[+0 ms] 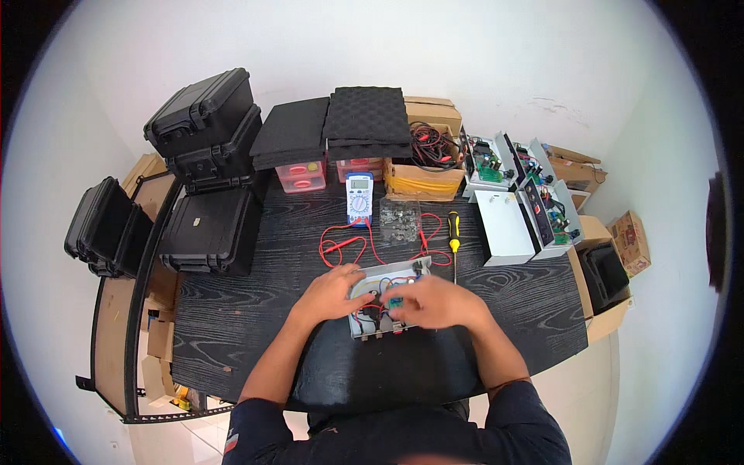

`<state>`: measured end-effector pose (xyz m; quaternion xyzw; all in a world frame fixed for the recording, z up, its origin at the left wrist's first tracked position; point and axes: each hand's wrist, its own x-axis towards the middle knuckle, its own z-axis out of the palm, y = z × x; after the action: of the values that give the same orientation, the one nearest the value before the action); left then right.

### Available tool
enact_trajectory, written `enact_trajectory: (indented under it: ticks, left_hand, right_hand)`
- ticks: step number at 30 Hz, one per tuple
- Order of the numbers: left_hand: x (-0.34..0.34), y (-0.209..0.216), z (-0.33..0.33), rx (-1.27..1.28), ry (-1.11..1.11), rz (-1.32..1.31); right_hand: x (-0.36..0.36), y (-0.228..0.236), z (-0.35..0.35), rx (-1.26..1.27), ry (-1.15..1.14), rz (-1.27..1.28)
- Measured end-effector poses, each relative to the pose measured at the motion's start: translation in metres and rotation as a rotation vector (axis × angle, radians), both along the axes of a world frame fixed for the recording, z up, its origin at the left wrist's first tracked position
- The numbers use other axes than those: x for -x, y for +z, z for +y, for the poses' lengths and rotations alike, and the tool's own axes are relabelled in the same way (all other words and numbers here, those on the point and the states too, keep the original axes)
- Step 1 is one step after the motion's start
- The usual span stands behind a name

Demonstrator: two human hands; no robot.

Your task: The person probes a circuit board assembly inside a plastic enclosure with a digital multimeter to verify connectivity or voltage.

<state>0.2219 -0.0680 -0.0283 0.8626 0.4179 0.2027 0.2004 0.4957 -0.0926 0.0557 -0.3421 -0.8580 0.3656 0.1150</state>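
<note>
On the dark table in front of me lies an open grey metal case point(358, 325) with red, blue and black wires and a small green circuit board point(396, 301) inside. My left hand point(332, 294) grips the case's left side, its thumb reaching over the inside and its fingers along the far edge. Over the right part of the case is my right hand point(435, 302), fingers bent toward the wiring. Motion smears those fingertips, so whatever they hold cannot be made out. Past the case lie a blue-rimmed multimeter point(359, 198), its red test leads point(335, 246) and a yellow-and-black screwdriver point(454, 232).
A clear box of small parts point(400, 221) sits beside the multimeter. Black hard cases point(209, 232) are stacked at left. Foam sheets point(366, 116) cover red drawers point(301, 177) at the back. Several opened white units point(504, 225) and a carton of cables point(422, 184) stand at right.
</note>
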Motion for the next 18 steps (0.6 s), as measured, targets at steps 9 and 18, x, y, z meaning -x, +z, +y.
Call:
enact_trajectory:
  ticks: [9, 18]
  left_hand:
    - [0.005, 0.028, -0.05, 0.061, 0.139, 0.213]
    - [-0.015, 0.047, -0.098, 0.14, -0.249, 0.361]
  right_hand:
    - [-0.022, -0.037, -0.027, -0.024, -0.186, -0.297]
    - [-0.012, -0.026, 0.008, -0.07, -0.227, -0.304]
